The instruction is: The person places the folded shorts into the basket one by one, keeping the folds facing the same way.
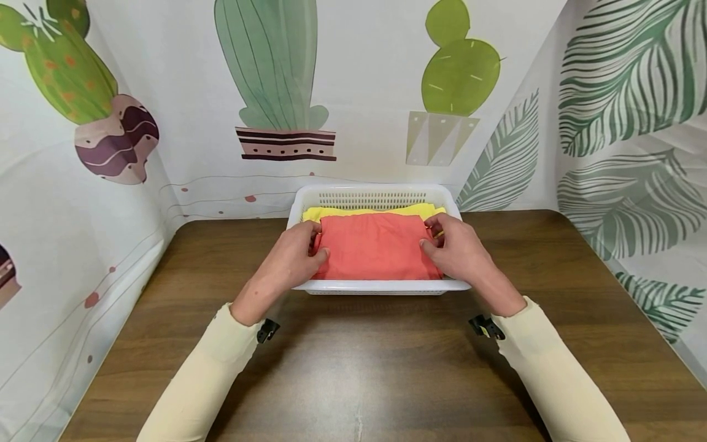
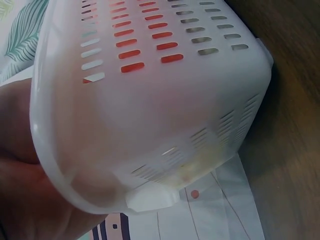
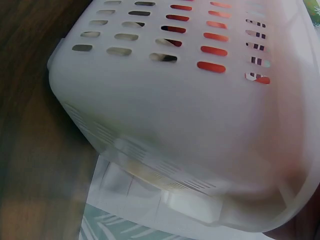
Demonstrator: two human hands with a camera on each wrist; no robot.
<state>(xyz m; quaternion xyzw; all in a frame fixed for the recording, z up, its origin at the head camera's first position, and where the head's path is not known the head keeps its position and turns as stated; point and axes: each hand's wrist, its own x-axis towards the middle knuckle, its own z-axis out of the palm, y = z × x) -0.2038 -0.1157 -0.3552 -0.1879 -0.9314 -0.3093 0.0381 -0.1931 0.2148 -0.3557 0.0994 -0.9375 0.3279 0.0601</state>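
Sleeves, pale cream, nearest cam. Left hand [image 1: 295,258] & right hand [image 1: 455,250] each pinch an edge of folded coral-red cloth [image 1: 375,247], fingers curled on it. Cloth lies in white slotted plastic basket [image 1: 381,286] atop folded yellow cloth [image 1: 331,213], on dark wood-grain table [image 1: 353,356]. Step looks like seating it; next prob. needs letting go evenly, fold kept flat.

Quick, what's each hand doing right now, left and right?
Left hand: grips the left edge of the folded red cloth in the white basket.
Right hand: grips the cloth's right edge.
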